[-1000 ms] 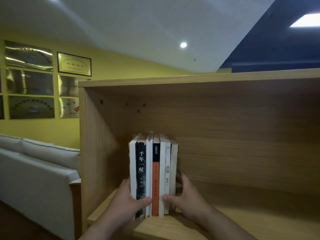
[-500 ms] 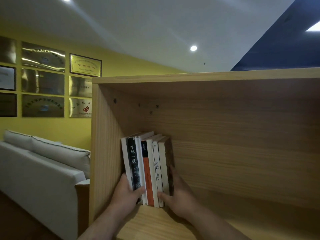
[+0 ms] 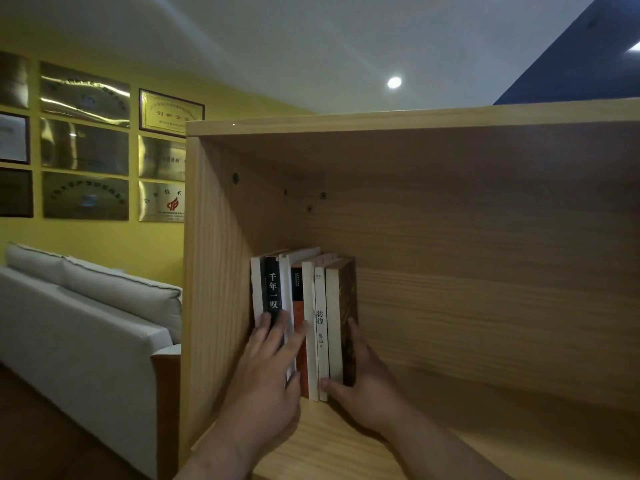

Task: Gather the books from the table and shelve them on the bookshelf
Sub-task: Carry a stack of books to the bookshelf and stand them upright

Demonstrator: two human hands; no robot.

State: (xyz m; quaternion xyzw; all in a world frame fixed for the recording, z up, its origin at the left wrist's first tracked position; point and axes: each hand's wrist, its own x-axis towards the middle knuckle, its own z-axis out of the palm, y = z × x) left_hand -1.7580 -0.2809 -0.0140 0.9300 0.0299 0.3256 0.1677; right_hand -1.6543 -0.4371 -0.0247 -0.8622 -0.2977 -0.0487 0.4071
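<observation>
Squaring the books point(image 3: 320, 306) upright in the left corner of the bookshelf point(image 3: 214, 271): left grip point(image 3: 266, 375) presses flat-fingered on the spines, right grip point(image 3: 367, 393) clasps their right end; next probably needs a gentle release, so nothing topples

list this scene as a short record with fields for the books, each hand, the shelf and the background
books: one row, upright, spines out, at the left end of the compartment
left hand: fingers straight, pressing flat on the spines at the left of the row
right hand: holds the right end of the row, thumb at the front, fingers along the outer cover
bookshelf: light wood, the row stands close to its left side wall
background: pale sofa, gold plaques on a yellow wall
</observation>
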